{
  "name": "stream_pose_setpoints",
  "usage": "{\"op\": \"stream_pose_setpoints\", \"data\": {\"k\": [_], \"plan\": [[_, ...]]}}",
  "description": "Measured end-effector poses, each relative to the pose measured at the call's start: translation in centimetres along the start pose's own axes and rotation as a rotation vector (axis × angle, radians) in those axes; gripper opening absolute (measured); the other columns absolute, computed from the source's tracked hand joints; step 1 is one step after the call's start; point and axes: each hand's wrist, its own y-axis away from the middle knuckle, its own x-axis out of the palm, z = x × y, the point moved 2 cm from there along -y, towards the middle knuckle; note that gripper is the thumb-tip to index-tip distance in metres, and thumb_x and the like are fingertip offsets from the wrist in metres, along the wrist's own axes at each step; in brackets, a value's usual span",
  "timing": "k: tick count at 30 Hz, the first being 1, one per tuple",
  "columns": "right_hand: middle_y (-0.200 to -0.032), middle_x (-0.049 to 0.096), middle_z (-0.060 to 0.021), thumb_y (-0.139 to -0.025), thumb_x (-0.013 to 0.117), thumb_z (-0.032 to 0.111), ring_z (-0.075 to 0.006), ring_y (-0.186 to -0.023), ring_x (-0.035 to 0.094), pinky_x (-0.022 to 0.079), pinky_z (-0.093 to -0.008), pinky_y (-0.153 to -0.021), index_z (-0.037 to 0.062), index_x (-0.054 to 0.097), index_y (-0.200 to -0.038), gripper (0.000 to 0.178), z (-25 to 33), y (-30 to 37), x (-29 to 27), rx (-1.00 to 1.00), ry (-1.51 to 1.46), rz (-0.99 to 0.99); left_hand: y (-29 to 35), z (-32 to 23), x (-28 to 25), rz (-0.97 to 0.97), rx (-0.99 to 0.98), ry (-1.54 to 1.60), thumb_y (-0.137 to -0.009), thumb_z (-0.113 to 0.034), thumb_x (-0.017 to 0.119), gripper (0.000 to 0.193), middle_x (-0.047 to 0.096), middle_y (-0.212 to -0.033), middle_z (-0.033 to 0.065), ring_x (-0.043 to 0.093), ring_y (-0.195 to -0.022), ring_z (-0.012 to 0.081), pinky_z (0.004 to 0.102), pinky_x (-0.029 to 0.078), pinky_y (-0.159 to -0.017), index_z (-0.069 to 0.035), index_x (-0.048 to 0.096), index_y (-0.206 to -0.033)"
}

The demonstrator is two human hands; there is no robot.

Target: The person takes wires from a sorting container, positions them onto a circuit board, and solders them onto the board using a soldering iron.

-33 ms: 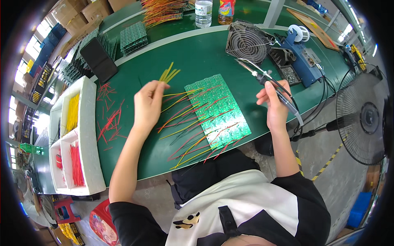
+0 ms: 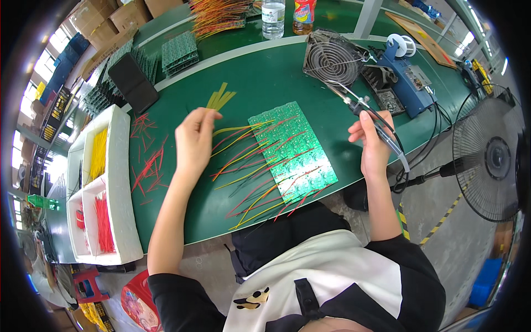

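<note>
My left hand point(image 2: 193, 138) is closed on a small bundle of yellow wires point(image 2: 220, 98), whose ends fan out above the fingers. Left of the middle of the green table, it hovers beside a green circuit board panel point(image 2: 311, 169). Red and yellow wires point(image 2: 243, 157) run leftward off the panel in a row. On the right, my right hand point(image 2: 374, 146) grips a soldering iron point(image 2: 391, 142) with a thin metal guide tube along it. The iron's tip points up and left, away from the panel and near a square fan with a round grille point(image 2: 333, 62).
A white foam box point(image 2: 123, 221) with yellow and red wires stands left. Loose red wires point(image 2: 148, 166) lie beside it. A phone point(image 2: 133, 83), stacked boards point(image 2: 180, 52) and bottles point(image 2: 273, 19) sit farther back. The blue solder feeder point(image 2: 412, 83) and black fan point(image 2: 492, 157) are right.
My left hand has shifted slightly left with the yellow wires, and their ends look blurred. My right hand and the soldering iron have moved a little right and down.
</note>
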Motion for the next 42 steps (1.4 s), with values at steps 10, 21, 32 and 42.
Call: {"op": "stream_pose_setpoints", "data": {"k": [10, 21, 32, 42], "plan": [[-0.064, 0.058, -0.0072, -0.087, 0.058, 0.016, -0.0098, -0.048, 0.053, 0.043, -0.0199, -0.047, 0.0058, 0.047, -0.084, 0.015, -0.4, 0.8, -1.8, 0.009, -0.101, -0.122, 0.8, -1.9, -0.3, 0.063, -0.256, 0.492, -0.091, -0.016, 0.053, 0.013, 0.039, -0.056, -0.0097, 0.028, -0.046, -0.0022, 0.0171, 0.018, -0.041, -0.003, 0.055, -0.091], [-0.062, 0.057, -0.0063, -0.088, 0.057, 0.014, -0.0088, -0.048, 0.052, 0.043, -0.0198, -0.046, 0.0056, 0.048, -0.083, 0.013, -0.5, 0.9, -2.3, -0.005, -0.147, -0.114, 2.2, -2.8, 0.9, 0.247, -0.362, 0.732, -0.09, -0.019, 0.054, 0.014, 0.032, -0.056, -0.0093, 0.023, -0.045, -0.0001, 0.0183, 0.017, -0.041, -0.006, 0.049, -0.092], [-0.064, 0.058, -0.0068, -0.085, 0.061, 0.013, -0.0092, -0.051, 0.055, 0.045, -0.0192, -0.049, 0.0048, 0.05, -0.085, 0.014, -0.7, 0.8, -2.0, 0.006, -0.13, -0.071, 2.9, -2.7, 1.9, 0.214, -0.195, 0.395, -0.092, -0.017, 0.05, 0.013, 0.052, -0.062, -0.0028, 0.028, -0.047, -0.0005, 0.0172, 0.021, -0.041, -0.004, 0.049, -0.093], [-0.064, 0.058, -0.0076, -0.085, 0.061, 0.013, -0.0099, -0.05, 0.054, 0.045, -0.0204, -0.047, 0.0048, 0.049, -0.084, 0.014, -0.5, 1.3, -1.6, 0.015, -0.125, -0.046, 3.9, -3.1, 2.6, 0.248, -0.15, 0.171, -0.084, -0.007, 0.059, 0.008, 0.048, -0.057, -0.0054, 0.034, -0.05, -0.0007, 0.0181, 0.026, -0.045, 0.0, 0.056, -0.082]]}}
